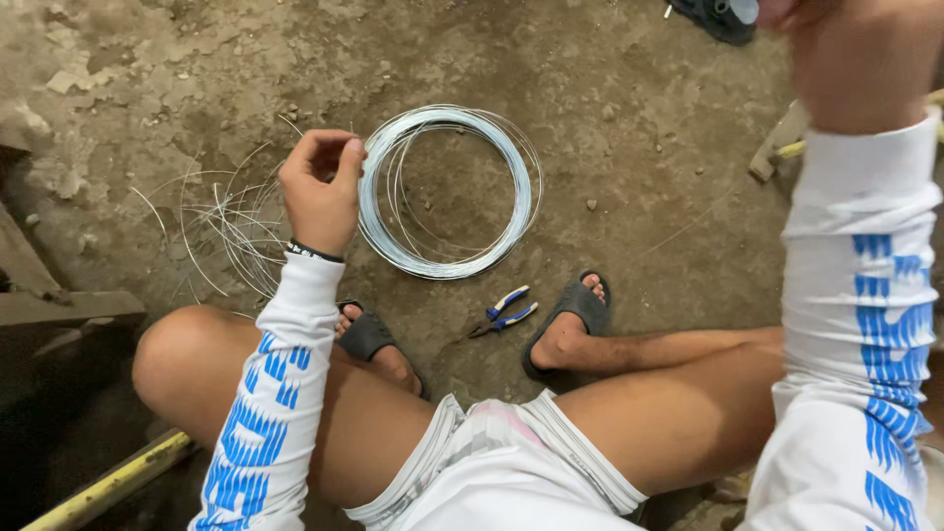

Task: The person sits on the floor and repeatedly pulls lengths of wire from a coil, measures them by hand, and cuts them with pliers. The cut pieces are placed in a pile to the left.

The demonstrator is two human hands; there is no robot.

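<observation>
- Head view, far left: we see a wooden plank (59, 307) at the edge of the dirt floor (610, 128), and a yellow bar (113, 484) lower down beside our left knee.
- Next come the loose wires (221, 231), thin cut strands fanned out on the floor, just left of our left hand.
- Our left hand (322, 189) is curled narrow, thumb and fingertips pinched at the rim of the coil; we cannot tell how many strands it grips.
- That coil (447, 192) of bright wire lies flat on the floor, ahead of our feet and touching the left hand at its left edge.
- Below the coil, pliers (503, 312) with blue handles lie on the floor between our two black sandals, near the right one (580, 305).
- Far right, our right hand (855, 54) is raised at the top edge, well apart from the coil; it is cut off by the frame, so we cannot tell its grip.
</observation>
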